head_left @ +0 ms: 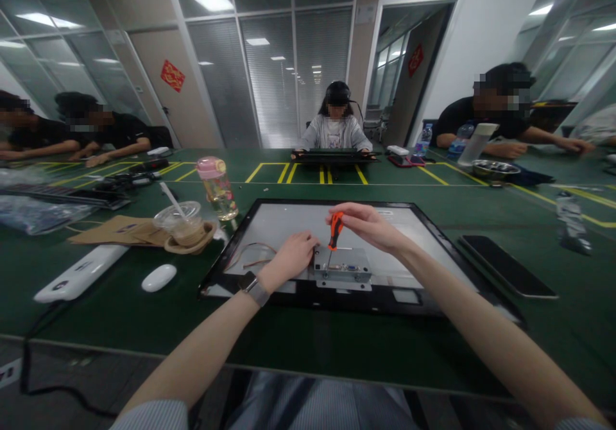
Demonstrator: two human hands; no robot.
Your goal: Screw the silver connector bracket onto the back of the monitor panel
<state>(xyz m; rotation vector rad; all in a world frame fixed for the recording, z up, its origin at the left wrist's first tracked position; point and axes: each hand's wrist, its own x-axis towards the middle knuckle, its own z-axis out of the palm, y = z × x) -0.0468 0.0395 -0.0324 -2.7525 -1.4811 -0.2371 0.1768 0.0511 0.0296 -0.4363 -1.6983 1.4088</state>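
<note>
An orange-and-black screwdriver (335, 230) stands nearly upright, pinched near the top of its handle by my right hand (363, 224). Its shaft points down onto a small grey metal box (344, 264) with connector ports on its front side. My left hand (294, 258), wearing a watch, lies at the box's left edge with fingers stretched forward; its fingertips are partly hidden. Under both is a large flat display panel (409, 221) with a black frame and pale grey back. Thin wires (257, 250) run over the panel left of the box.
A white mouse (158, 277), a white power strip (79, 275), a plastic drink cup (180, 218) and a pink-lidded bottle (216, 189) stand to the left. A black phone (505, 264) lies right of the panel. Several people sit across and along the green table (289, 353).
</note>
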